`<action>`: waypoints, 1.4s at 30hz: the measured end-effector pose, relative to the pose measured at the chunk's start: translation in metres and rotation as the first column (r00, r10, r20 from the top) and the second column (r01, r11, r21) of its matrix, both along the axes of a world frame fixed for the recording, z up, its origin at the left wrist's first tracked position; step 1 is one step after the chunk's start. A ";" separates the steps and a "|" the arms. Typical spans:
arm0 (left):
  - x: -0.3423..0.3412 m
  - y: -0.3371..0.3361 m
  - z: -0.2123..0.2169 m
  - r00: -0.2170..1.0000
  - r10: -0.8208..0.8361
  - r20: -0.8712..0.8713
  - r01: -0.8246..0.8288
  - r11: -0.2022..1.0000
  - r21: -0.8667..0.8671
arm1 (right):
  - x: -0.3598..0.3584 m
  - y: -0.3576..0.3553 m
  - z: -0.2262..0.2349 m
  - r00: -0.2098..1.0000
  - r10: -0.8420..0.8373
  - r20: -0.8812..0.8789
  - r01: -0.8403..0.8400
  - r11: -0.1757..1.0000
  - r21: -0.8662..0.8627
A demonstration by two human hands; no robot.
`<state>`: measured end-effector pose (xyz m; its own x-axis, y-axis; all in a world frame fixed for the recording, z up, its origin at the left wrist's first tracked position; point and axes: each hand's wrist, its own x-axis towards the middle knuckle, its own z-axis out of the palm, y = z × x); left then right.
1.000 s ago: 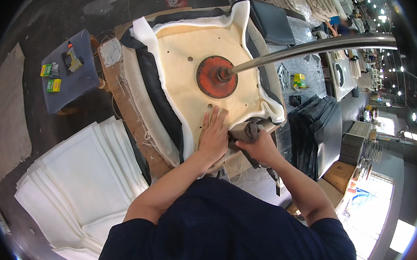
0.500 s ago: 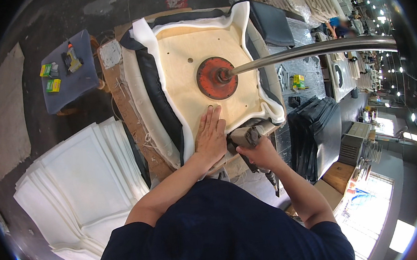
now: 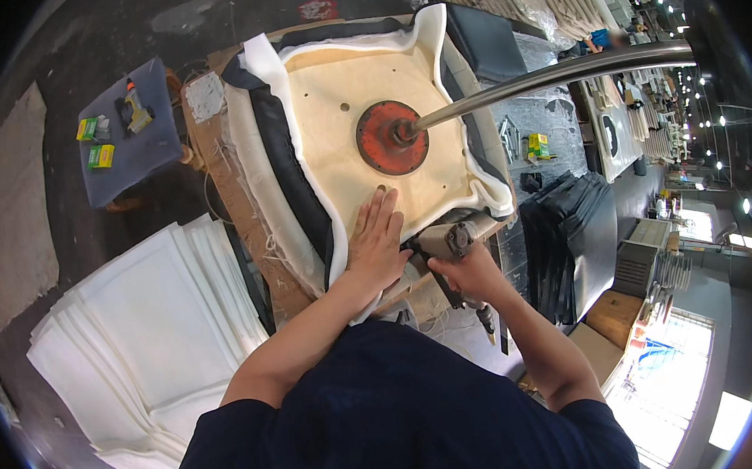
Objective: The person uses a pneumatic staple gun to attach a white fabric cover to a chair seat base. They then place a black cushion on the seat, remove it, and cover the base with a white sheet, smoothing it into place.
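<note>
At the far left of the frame a pale flat sheet (image 3: 4,217) lies on the dark floor, and right of it, in the upper left, a small grey-blue stand (image 3: 130,143) carries two little yellow-green boxes (image 3: 95,141) and a small yellow and black tool (image 3: 135,112). Below that, in the lower left, a fanned stack of white foam sheets (image 3: 139,338) spreads toward the bottom edge. In the upper middle sits an upturned seat cushion (image 3: 368,122), its pale wooden underside facing up, ringed by white foam and black cover material, with a round red-orange plate (image 3: 391,137) at its centre. From that plate a shiny metal pole (image 3: 548,74) runs toward the upper right. The left hand (image 3: 377,243) lies flat and open, fingers spread and pressing on the wooden base and the foam edge at the near side of the cushion, gripping nothing. Just right of it, touching at the thumb side, the right hand (image 3: 470,271) is wrapped tightly around the handle of a grey pneumatic stapler (image 3: 446,243), whose head sits against the cushion's near edge. Further right, a stack of black panels (image 3: 572,238) stands at the middle right.
</note>
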<state>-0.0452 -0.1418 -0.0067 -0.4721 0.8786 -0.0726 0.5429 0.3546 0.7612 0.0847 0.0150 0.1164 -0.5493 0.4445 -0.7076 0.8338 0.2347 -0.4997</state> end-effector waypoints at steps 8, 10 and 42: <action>0.003 0.002 -0.001 0.999 0.014 -0.030 -0.015 1.000 -0.012 | -0.001 -0.007 -0.005 0.996 0.015 -0.093 -0.018 0.999 -0.039; 0.001 0.000 -0.003 0.999 -0.016 -0.041 0.015 0.999 -0.042 | -0.007 -0.008 -0.005 0.998 0.017 -0.055 -0.019 0.999 -0.034; -0.105 -0.164 0.086 0.862 0.500 -0.082 -0.419 0.795 0.438 | 0.040 0.090 -0.008 0.885 0.231 -0.404 0.177 0.636 0.751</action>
